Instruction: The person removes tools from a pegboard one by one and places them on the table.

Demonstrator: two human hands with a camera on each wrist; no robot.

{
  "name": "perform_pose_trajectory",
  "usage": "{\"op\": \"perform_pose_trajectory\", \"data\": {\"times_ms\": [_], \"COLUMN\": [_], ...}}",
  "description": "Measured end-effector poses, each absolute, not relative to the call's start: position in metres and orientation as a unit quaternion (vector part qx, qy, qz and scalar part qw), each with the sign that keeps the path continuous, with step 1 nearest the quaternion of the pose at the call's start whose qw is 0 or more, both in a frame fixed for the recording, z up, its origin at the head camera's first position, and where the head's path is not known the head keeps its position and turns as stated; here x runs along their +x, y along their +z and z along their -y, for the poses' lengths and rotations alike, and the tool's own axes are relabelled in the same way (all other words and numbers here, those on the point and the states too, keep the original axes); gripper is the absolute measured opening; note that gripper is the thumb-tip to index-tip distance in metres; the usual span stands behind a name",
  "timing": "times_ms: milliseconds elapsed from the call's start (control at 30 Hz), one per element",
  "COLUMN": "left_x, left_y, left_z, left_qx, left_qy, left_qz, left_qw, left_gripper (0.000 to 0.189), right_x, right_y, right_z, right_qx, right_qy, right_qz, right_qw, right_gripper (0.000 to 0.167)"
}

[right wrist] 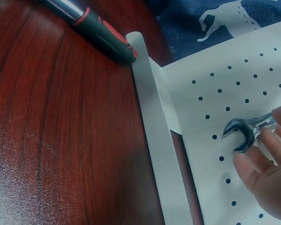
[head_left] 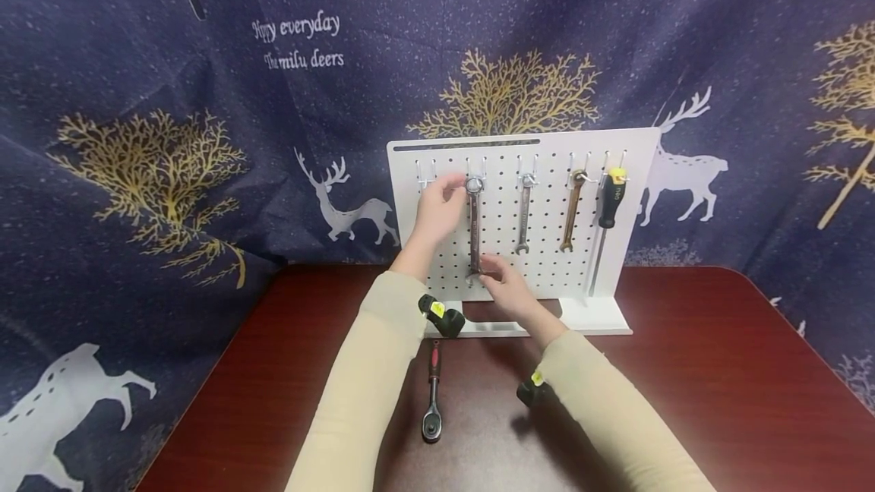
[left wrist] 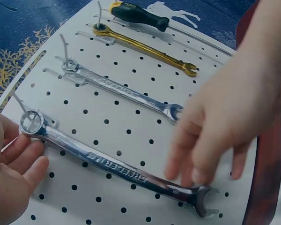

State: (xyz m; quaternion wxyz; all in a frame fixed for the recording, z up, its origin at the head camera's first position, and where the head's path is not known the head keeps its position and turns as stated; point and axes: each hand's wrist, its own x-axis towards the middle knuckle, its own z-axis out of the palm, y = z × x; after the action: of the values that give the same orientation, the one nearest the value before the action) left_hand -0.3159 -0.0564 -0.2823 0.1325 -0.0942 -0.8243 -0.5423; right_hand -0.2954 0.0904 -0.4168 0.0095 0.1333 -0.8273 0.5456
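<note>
While the right grip (head_left: pixel 507 288) pinches the biggest combination wrench (head_left: pixel 475 228) low down, the loose left grip (head_left: pixel 439 211) touches its ring (left wrist: pixel 42 127).

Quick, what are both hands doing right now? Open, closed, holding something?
Left hand: open, fingertips by the top of the big silver wrench.
Right hand: closed, fingertips holding that wrench near its bottom end.
</note>
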Motion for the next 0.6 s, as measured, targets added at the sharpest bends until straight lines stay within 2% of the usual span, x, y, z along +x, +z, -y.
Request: {"op": "perform_pose_trajectory", "data": {"times_ms": [100, 333, 600], "left_x": [-0.319, -0.322, -0.319], "left_y": [-0.281, -0.281, -0.279], "left_z": [0.057, 0.053, 0.044], "left_qx": [-0.092, -0.087, -0.068], "left_qy": [-0.541, -0.535, -0.532], "left_qz": [0.826, 0.829, 0.831], "left_qw": [0.131, 0.137, 0.151], "left_gripper": [0.033, 0.031, 0.026], "right_x": [-0.295, -0.292, -0.289], "right_y": [-0.422, -0.426, -0.43], "right_z": [-0.091, -0.087, -0.079], "right_qx": [0.158, 0.159, 0.155], "right_qy": [0.527, 0.521, 0.539], "right_qz": [0.835, 0.838, 0.828], "right_qw": [0.022, -0.026, -0.026], "right_gripper": [0.043, 0.041, 0.04]}}
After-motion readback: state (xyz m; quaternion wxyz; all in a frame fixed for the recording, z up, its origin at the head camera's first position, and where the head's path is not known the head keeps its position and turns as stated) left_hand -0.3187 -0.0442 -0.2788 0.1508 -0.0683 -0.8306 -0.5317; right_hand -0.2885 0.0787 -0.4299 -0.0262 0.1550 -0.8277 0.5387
